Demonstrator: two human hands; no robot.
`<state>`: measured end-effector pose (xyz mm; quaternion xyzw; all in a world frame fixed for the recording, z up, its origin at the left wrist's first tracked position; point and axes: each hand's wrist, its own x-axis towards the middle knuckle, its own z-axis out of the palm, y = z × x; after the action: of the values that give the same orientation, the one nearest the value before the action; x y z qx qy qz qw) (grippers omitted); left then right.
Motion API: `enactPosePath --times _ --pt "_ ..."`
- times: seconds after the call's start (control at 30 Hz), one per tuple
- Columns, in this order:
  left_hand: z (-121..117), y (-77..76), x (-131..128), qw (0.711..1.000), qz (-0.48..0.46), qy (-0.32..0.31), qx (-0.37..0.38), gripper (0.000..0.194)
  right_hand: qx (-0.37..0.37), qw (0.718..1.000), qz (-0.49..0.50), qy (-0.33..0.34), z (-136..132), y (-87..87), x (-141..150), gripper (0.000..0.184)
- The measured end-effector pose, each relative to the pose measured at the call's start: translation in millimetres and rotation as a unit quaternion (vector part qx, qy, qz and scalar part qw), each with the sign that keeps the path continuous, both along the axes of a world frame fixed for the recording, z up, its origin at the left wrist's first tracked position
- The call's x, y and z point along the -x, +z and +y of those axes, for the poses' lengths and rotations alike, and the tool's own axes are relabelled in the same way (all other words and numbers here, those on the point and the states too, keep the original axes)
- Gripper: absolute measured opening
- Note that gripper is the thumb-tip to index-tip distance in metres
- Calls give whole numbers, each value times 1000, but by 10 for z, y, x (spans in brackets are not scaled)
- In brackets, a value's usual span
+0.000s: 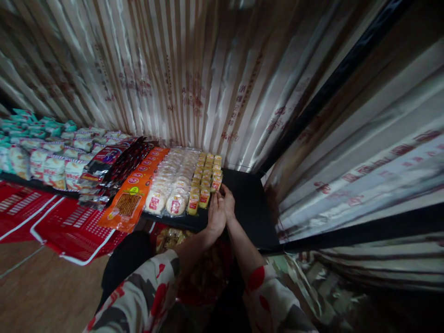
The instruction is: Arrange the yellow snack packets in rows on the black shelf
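My left hand point(217, 215) and my right hand point(228, 202) are close together at the right end of a block of small yellow snack packs point(204, 196). The fingers of both are drawn together at the lower edge of the front pack in the rightmost column point(217, 179). Their undersides and part of that pack are hidden. Left of the yellow packs lie rows of round white crackers in clear wrappers point(175, 202). Beyond those is a flat orange snack bag point(129, 203) whose front end hangs over the shelf edge.
A black shelf point(248, 199) runs along a striped curtain point(194, 69). Dark red snack bags point(120, 159), white packets point(53, 169) and teal packets point(24, 125) continue leftward. Red baskets point(74, 226) stand below; a container of wrapped snacks point(173, 238) sits under my forearms.
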<state>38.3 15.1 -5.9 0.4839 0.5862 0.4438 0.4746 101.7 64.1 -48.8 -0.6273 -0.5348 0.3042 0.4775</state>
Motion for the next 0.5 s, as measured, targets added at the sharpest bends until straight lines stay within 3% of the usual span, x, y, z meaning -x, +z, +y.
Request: enactPosePath --times 0.13,0.27,0.37,0.5 --pt "-282 114 120 1000 10 -3 -19 39 15 997 13 -70 -295 178 121 42" --pt "-793 142 437 997 -8 -50 -58 40 12 996 40 -79 -861 298 347 42" --pt "-1177 -13 735 994 -14 -87 -62 35 26 998 24 -51 -1352 212 491 37" --pt "-1491 -453 1061 991 81 -103 34 32 104 986 -107 71 -1837 -122 570 27"
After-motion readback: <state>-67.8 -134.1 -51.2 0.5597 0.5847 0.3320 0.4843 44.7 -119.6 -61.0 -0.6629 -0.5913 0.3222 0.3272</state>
